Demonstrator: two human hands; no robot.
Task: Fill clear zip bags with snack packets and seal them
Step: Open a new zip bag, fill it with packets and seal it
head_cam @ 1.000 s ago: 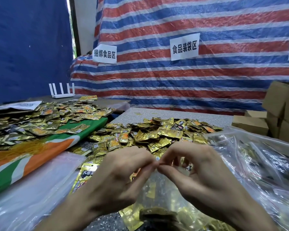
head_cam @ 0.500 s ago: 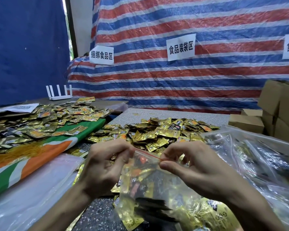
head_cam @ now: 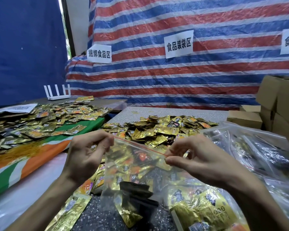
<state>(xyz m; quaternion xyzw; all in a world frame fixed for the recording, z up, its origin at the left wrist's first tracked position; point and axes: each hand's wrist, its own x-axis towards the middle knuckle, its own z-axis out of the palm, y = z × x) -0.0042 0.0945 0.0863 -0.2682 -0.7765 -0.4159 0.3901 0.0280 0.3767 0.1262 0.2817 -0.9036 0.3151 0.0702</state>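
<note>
The red seal line [head_cam: 140,146] of the clear zip bag [head_cam: 132,165] slants down-right across mid-frame. The left hand [head_cam: 85,157] pinches its upper end, the right hand [head_cam: 198,162] its lower

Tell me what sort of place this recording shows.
Probably a makeshift food-packing workshop: striped tarp walls with paper zone signs, tables heaped with gold snack packets, cartons stacked at right.

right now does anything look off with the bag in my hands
Nothing looks damaged. The zip bag is held askew: its red zip line slopes down from the left hand to the right hand. Loose snack packets lie strewn on the table below it.
</note>
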